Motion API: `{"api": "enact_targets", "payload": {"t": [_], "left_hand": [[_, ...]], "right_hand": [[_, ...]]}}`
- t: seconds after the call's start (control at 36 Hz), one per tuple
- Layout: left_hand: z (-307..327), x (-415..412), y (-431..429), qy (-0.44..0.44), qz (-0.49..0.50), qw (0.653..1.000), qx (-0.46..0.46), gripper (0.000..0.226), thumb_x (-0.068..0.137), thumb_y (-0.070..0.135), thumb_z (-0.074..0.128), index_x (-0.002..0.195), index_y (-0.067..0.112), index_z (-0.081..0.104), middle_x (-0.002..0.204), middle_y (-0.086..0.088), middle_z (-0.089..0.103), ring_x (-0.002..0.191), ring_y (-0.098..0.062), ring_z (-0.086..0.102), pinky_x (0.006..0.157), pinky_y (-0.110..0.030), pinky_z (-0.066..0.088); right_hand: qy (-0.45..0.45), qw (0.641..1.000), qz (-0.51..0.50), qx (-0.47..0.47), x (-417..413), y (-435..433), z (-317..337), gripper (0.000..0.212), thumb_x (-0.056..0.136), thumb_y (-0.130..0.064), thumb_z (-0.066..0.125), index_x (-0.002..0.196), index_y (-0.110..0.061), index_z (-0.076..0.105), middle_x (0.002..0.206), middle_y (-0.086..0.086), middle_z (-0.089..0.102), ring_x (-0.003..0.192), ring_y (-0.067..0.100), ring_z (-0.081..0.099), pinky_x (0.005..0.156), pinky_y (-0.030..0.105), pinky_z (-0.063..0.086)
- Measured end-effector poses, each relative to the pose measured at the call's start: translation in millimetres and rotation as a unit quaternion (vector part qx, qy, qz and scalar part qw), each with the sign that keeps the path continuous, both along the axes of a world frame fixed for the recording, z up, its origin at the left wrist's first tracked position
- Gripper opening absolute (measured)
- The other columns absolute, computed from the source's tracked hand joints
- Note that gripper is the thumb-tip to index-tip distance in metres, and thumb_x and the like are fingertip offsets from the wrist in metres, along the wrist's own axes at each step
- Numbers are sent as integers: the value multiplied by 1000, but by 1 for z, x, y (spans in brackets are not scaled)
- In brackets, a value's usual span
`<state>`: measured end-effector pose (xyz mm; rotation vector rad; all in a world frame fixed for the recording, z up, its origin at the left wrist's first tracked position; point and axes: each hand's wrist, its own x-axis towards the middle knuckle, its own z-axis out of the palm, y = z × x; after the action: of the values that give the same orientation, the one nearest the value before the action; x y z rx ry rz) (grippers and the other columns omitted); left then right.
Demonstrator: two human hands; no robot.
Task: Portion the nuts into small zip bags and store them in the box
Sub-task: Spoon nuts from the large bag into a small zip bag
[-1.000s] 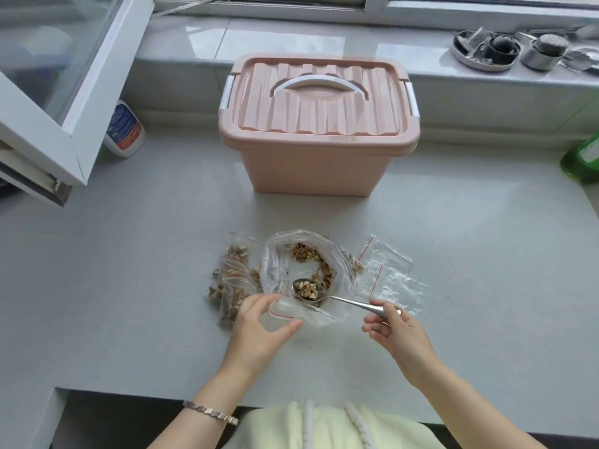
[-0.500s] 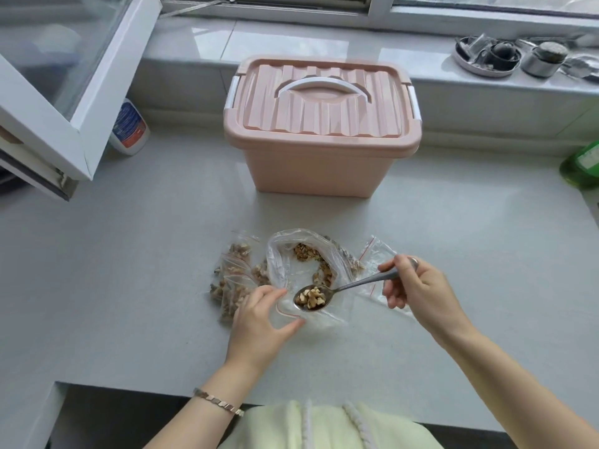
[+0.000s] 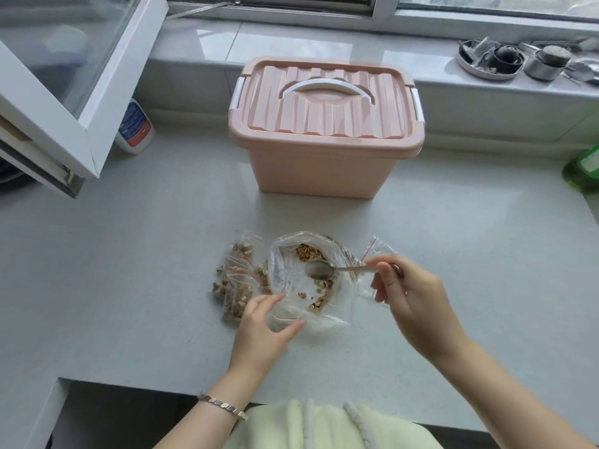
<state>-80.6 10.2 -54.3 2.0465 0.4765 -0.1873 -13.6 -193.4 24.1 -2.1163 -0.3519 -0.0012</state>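
While pinched, fingers (image 3: 384, 270) on spoon (image 3: 321, 270) (empty)

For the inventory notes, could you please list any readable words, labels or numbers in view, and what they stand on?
Nothing can be read.
White bottle: blue and red label, print too blurred.
Green bottle: pale label, cut off and blurred.
Pink box, zip bags, spoon: no text visible.

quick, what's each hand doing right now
Left hand: pinching the open edge of the clear bag, holding it.
Right hand: closed on the spoon handle, bowl over the bag.
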Motion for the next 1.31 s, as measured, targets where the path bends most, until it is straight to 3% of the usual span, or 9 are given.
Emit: {"api": "enact_targets", "payload": {"t": [0.19,0.36,0.53,0.67,0.78,0.94,1.03,1.14,1.31], "left_hand": [[-3,-5,-3,20,0,999,-39,48,70,23,78,112,33,56,123,5,47,111,-6,45,99,-20,34],[-4,-5,-1,40,-28,998,-44,46,71,26,77,111,35,55,123,9,46,112,-5,43,102,-20,33],[-3,-5,-2,52,-31,996,-58,44,72,24,77,110,35,56,115,14,48,109,-1,42,96,-14,30],[-4,-5,-4,62,-36,996,-60,46,72,25,77,112,34,57,116,14,51,109,0,43,93,-13,30],[-4,-4,-4,59,-44,996,-47,47,72,25,77,113,33,58,117,16,54,110,3,44,91,-10,28],[-2,-4,-5,75,-72,994,-42,46,75,29,74,116,36,55,116,24,48,112,6,39,92,-11,26],[-2,-3,-6,83,-74,993,-49,46,75,30,74,117,36,54,116,24,48,112,5,38,93,-12,26],[-3,-2,-6,88,-76,992,-51,46,75,31,74,117,35,55,117,22,49,112,4,38,92,-13,27],[-8,-3,-7,88,-71,992,-63,44,74,31,75,112,38,54,117,20,51,114,2,42,93,-15,28]], "right_hand": [[-18,999,6,-40,-3,-11,-52,20,91,-28,44,101,-32,60,85,-23,54,73,10,62,71,28,49],[-90,987,54,-121,-10,-19,-65,29,98,-37,32,107,-22,55,88,-13,52,75,8,51,64,18,42],[2,995,24,-94,-22,-30,-70,25,91,-39,33,103,-38,54,95,-33,51,81,5,58,71,17,45],[81,997,-6,13,-28,-26,-67,21,88,-28,41,96,-39,57,90,-20,62,78,5,63,71,12,48],[30,999,-15,-6,-31,-25,-62,32,90,-38,41,102,-20,64,80,-17,60,78,-1,60,71,6,44],[-60,991,-5,-121,-38,-20,-59,21,91,-25,40,104,-21,56,81,-17,51,75,7,55,69,4,37],[52,996,-48,-51,-48,-19,-64,24,90,-23,43,101,-17,64,79,-21,57,76,2,59,69,10,45],[170,979,-104,45,-53,-14,-67,26,96,-9,44,92,-28,61,71,1,63,64,10,63,63,18,50],[357,892,-189,200,-55,-9,-74,24,98,-10,36,96,-5,59,70,15,61,55,16,65,54,21,53]]}}
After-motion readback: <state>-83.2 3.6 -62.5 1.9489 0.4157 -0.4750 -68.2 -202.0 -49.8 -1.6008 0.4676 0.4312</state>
